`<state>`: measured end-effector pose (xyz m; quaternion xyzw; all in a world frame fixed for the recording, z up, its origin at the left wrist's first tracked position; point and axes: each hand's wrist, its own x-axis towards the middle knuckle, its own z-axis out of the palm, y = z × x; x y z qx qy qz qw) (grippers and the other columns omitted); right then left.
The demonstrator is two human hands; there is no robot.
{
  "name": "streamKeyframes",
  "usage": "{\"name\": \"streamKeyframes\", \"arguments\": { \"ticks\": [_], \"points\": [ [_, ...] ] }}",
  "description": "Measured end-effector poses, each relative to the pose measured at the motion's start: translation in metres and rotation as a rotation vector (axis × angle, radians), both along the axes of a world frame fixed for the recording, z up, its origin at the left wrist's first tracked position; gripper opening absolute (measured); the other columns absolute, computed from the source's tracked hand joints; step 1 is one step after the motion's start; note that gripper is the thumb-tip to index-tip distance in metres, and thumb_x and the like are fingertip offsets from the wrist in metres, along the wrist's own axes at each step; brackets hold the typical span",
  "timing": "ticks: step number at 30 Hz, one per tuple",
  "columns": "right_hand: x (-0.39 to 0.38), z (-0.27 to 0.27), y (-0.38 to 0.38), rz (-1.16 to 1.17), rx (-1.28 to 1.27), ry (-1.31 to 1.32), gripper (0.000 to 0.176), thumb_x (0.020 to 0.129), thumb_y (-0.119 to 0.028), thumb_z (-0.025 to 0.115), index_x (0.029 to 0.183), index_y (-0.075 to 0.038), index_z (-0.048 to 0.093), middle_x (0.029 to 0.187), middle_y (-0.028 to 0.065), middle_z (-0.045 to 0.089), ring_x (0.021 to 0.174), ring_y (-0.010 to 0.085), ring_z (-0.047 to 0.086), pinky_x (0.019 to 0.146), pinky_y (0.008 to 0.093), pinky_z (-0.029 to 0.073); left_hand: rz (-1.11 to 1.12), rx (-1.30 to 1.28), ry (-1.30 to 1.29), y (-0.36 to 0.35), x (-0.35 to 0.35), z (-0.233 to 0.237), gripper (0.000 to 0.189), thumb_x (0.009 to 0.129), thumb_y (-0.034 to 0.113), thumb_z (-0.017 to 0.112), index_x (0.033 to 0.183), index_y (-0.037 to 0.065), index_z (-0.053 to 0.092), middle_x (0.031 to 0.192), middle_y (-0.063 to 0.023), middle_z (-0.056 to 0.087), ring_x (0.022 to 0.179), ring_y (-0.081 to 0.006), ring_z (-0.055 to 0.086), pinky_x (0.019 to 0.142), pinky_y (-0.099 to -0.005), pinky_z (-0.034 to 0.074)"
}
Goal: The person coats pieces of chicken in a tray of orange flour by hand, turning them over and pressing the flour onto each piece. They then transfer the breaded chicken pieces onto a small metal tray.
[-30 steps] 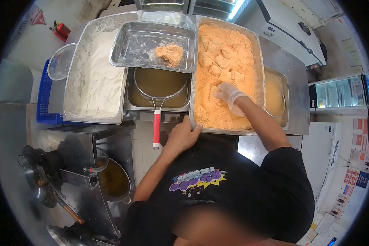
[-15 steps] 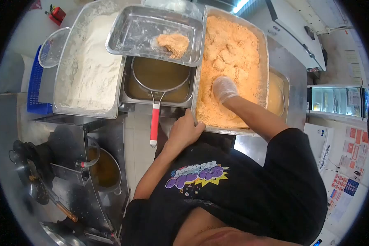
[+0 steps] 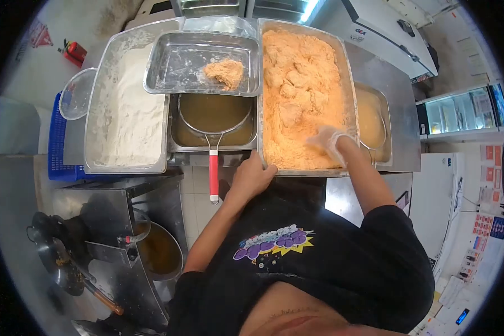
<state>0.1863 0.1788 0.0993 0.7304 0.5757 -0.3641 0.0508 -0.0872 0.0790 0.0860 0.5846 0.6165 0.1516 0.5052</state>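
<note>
My bare left hand (image 3: pixel 253 177) holds the near left corner of a deep metal tray (image 3: pixel 350 112) filled with orange breading (image 3: pixel 302 73). Its thumb and fingers close around the rim. My right hand (image 3: pixel 329 141), in a clear plastic glove, is low over the breading near the tray's near right corner; motion smears its fingers. Lumps coated in breading lie in the tray's middle and far part. One breaded piece (image 3: pixel 225 74) rests in a shallow metal pan (image 3: pixel 173 61) to the left.
Under the pan, a red-handled strainer (image 3: pixel 213 173) sits in a container of cloudy liquid (image 3: pixel 213 112). A tray of white flour (image 3: pixel 131 112) stands to the left, beside a blue basket (image 3: pixel 56 145). Right of the breading is another metal pan (image 3: pixel 375 123). A pot of brownish liquid (image 3: pixel 159 249) stands lower left.
My right hand has drawn back toward me and to the right, out of the middle of the breading. My left hand keeps its grip on the tray corner. The camera view has shifted slightly.
</note>
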Motion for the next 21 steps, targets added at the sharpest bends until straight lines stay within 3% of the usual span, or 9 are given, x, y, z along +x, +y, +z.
{"name": "streamKeyframes", "arguments": {
  "ticks": [4,7,10,12,13,15,16,18,21],
  "points": [
    [-0.016,-0.037,0.002,0.264,-0.100,-0.122,0.070,0.078,-0.042,0.082,0.129,0.003,0.067,0.124,0.0215,0.073,0.116,0.0338,0.069,0.097,0.0390,0.053,0.009,-0.031,-0.028,0.000,0.000,0.002,0.055,0.087,0.037,0.063,0.118,-0.009,0.056,0.107,-0.0368,0.069,0.105,-0.0527,0.067,0.094,-0.0565,0.051],
    [-0.042,-0.025,0.014,0.074,-0.006,0.023,0.064,0.078,-0.036,0.081,0.128,0.002,0.067,0.126,0.0248,0.070,0.118,0.0368,0.067,0.097,0.0395,0.053,0.013,-0.002,-0.013,0.000,-0.001,0.003,0.056,0.087,0.037,0.062,0.119,-0.009,0.056,0.108,-0.0365,0.069,0.106,-0.0524,0.067,0.094,-0.0561,0.051],
    [-0.060,-0.005,0.033,-0.081,0.274,0.298,0.049,0.081,-0.023,0.076,0.123,0.003,0.068,0.124,0.0263,0.070,0.116,0.0403,0.066,0.096,0.0423,0.054,0.030,0.019,-0.023,-0.001,0.001,-0.004,0.058,0.087,0.038,0.062,0.121,-0.008,0.055,0.108,-0.0364,0.069,0.107,-0.0517,0.067,0.095,-0.0553,0.051],
    [-0.057,-0.054,0.057,0.340,0.716,-0.120,0.031,0.084,-0.011,0.067,0.111,0.002,0.071,0.112,0.0239,0.072,0.107,0.0403,0.068,0.092,0.0450,0.055,0.024,0.042,-0.008,-0.002,0.001,-0.009,0.059,0.087,0.039,0.062,0.122,-0.008,0.055,0.108,-0.0364,0.069,0.107,-0.0514,0.067,0.096,-0.0549,0.051],
    [-0.057,-0.074,0.055,0.344,0.721,-0.113,0.031,0.084,-0.011,0.067,0.111,0.002,0.071,0.112,0.0239,0.072,0.107,0.0403,0.068,0.092,0.0450,0.055,0.019,0.020,-0.003,-0.002,0.001,-0.009,0.059,0.087,0.039,0.062,0.123,-0.008,0.055,0.109,-0.0363,0.069,0.107,-0.0512,0.067,0.096,-0.0547,0.051],
    [-0.060,-0.102,0.048,0.506,0.756,-0.253,0.022,0.092,-0.012,0.054,0.101,0.000,0.070,0.091,0.0188,0.073,0.087,0.0383,0.070,0.079,0.0461,0.057,0.031,0.001,0.004,-0.001,0.001,-0.008,0.059,0.087,0.039,0.062,0.123,-0.008,0.055,0.109,-0.0362,0.069,0.107,-0.0510,0.067,0.096,-0.0546,0.051],
    [-0.059,-0.092,0.047,0.520,0.761,-0.244,0.022,0.092,-0.012,0.054,0.101,0.000,0.070,0.091,0.0188,0.073,0.087,0.0383,0.070,0.079,0.0461,0.057,0.020,0.013,0.011,0.000,0.001,-0.008,0.059,0.087,0.039,0.062,0.123,-0.008,0.055,0.109,-0.0358,0.069,0.107,-0.0509,0.067,0.096,-0.0547,0.051],
    [-0.050,-0.066,0.038,0.599,0.480,-0.565,0.024,0.093,-0.012,0.054,0.106,0.001,0.069,0.089,0.0194,0.073,0.086,0.0397,0.070,0.080,0.0480,0.057,0.015,0.012,0.021,-0.003,0.002,-0.009,0.059,0.087,0.039,0.062,0.123,-0.008,0.055,0.109,-0.0355,0.069,0.107,-0.0509,0.067,0.096,-0.0548,0.051],
    [-0.037,-0.062,0.031,0.696,0.593,-0.434,0.024,0.095,-0.012,0.052,0.105,0.000,0.070,0.094,0.0235,0.073,0.092,0.0409,0.071,0.082,0.0490,0.057,0.014,0.020,0.009,-0.001,0.001,-0.009,0.059,0.087,0.039,0.062,0.123,-0.007,0.055,0.109,-0.0349,0.070,0.107,-0.0509,0.067,0.096,-0.0548,0.051]
  ]
}}
